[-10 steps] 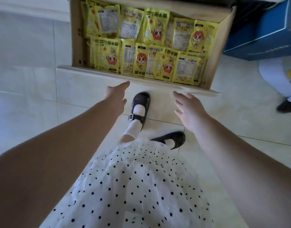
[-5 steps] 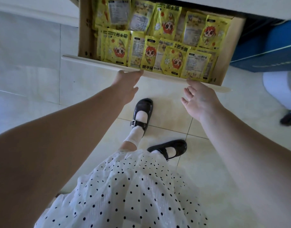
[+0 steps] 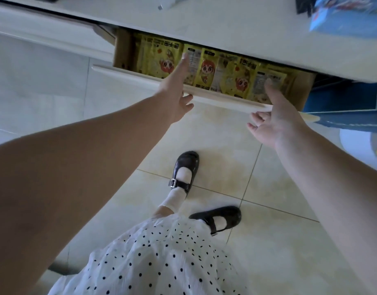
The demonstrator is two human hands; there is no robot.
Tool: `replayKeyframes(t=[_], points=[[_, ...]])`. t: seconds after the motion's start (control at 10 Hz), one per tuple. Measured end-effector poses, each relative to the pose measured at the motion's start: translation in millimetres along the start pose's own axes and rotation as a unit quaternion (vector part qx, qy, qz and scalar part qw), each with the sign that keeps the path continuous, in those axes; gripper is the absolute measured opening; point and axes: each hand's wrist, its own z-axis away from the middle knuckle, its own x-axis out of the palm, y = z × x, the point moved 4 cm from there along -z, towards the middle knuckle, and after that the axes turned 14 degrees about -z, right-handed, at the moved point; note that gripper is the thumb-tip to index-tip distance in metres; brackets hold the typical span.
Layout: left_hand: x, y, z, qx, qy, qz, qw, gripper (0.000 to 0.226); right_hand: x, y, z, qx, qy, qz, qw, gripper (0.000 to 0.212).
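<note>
A white drawer [image 3: 140,78] sticks out a short way from under a pale countertop [image 3: 225,28]. It is packed with several yellow snack packets [image 3: 206,69] printed with a red-haired cartoon face. My left hand [image 3: 175,96] lies against the drawer's front edge, its thumb stretched up over the packets and its fingers below the rim. My right hand [image 3: 274,116] touches the front edge further right, thumb above the rim, fingers loosely bent underneath. Neither hand holds a packet.
Below is a beige tiled floor [image 3: 236,145], my polka-dot skirt [image 3: 162,256] and black strap shoes [image 3: 184,167]. A blue cabinet [image 3: 342,103] stands at right, and a blue package [image 3: 349,15] lies on the countertop's right end.
The drawer has slid in under the countertop, so fewer packets show. Both hands moved forward from in front of it onto its front edge.
</note>
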Motion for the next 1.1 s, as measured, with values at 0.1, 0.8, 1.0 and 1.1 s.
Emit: replayKeyframes(t=[0.1, 0.8, 1.0, 1.1], points=[[4.6, 12.1, -4.6, 0.002, 0.003, 0.000, 1.000, 0.088, 10.2, -13.1, -4.2, 0.001, 0.001, 0.012, 1.000, 0.100], [7.2, 57.6, -32.9, 0.008, 0.060, 0.018, 0.998, 0.040, 47.9, -57.1, -26.5, -0.039, 0.033, 0.087, 0.995, 0.065], [9.9, 60.1, -5.3, -0.003, 0.072, 0.017, 0.997, 0.035, 49.1, -56.0, -6.0, -0.004, -0.006, 0.175, 0.985, 0.066], [25.1, 63.3, 16.2, 0.018, 0.012, 0.033, 0.999, 0.021, 61.1, -50.7, 20.3, 0.023, -0.025, 0.155, 0.987, 0.067]])
